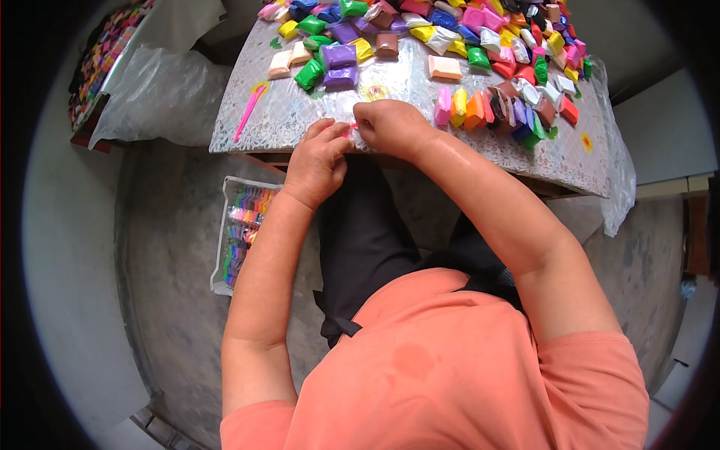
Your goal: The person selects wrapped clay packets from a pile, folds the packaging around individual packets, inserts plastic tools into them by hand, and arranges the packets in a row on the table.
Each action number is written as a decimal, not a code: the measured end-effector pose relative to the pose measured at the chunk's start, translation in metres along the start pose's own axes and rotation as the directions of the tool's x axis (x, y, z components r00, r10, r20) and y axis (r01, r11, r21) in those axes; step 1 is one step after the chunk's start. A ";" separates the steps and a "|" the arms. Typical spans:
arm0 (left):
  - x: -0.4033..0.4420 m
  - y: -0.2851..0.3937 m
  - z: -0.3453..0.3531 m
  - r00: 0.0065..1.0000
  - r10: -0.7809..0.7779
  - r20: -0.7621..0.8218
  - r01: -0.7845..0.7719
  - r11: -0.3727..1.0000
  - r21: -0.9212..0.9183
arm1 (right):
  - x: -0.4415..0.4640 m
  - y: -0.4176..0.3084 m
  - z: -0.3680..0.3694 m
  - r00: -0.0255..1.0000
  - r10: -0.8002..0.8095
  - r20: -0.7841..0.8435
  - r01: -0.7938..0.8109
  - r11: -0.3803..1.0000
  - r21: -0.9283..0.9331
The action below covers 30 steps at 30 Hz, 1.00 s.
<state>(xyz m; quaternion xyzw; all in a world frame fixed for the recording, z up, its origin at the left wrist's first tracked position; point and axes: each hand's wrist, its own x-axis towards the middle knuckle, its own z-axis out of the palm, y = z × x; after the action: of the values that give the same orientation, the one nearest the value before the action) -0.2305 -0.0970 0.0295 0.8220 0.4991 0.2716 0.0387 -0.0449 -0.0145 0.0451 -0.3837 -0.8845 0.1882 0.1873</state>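
My left hand (321,161) is at the near edge of the table, fingers bent and closed on a small pink piece (348,133). Just to its right, my right hand (391,129) is curled into a pinch, its fingertips meeting the same piece. Most of that piece is hidden by my fingers, so its kind does not show. To the left on the tablecloth lies a thin pink plastic tool (250,112). A row of wrapped coloured clay blocks (474,110) stands on the right of my right hand.
Many wrapped clay packets (339,56) are heaped across the back of the lace-patterned table (225,124). A white basket (219,259) of coloured packets sits on the floor at left. Clear plastic bags (161,94) hang at left, and plastic sheeting at the table's right side.
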 end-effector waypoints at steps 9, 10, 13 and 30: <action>0.000 0.000 0.002 1.000 -0.002 -0.019 0.002 1.000 0.002 | -0.006 0.004 0.001 1.000 -0.028 -0.012 0.029 1.000 0.011; 0.000 0.000 0.002 1.000 0.000 -0.017 0.000 1.000 0.003 | -0.004 0.005 0.002 1.000 -0.022 -0.022 0.022 1.000 0.000; 0.000 -0.001 0.001 1.000 0.005 -0.012 -0.005 1.000 -0.013 | -0.002 0.004 0.004 0.999 0.002 -0.042 -0.002 1.000 -0.017; 0.001 0.000 0.000 1.000 -0.013 0.005 0.013 1.000 -0.013 | -0.001 0.002 0.008 0.997 0.006 -0.079 -0.011 0.998 -0.062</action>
<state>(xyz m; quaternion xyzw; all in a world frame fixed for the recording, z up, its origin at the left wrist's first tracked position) -0.2300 -0.0967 0.0302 0.8191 0.5025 0.2727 0.0471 -0.0469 -0.0154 0.0365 -0.4002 -0.8802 0.1460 0.2093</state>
